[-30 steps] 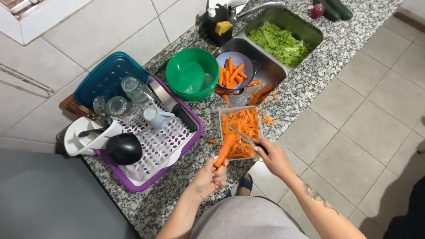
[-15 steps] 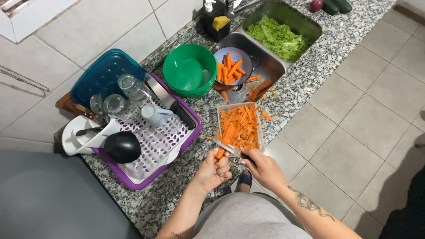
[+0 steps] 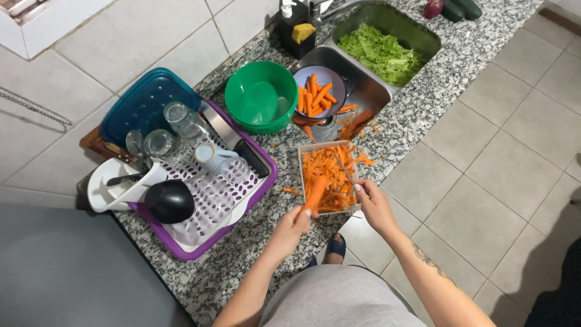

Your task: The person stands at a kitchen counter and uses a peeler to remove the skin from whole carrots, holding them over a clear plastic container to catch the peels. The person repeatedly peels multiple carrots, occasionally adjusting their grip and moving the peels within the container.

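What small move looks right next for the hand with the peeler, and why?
Probably another stroke down the carrot: the left hand holds it tilted over the peel-filled tray, and the right hand has the peeler raised beside it.

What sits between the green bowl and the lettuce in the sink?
In the head view, a blue colander of carrots lies between the green bowl and the lettuce.

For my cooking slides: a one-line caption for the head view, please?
Left hand holds a carrot over a tray of peelings; right hand works a peeler.
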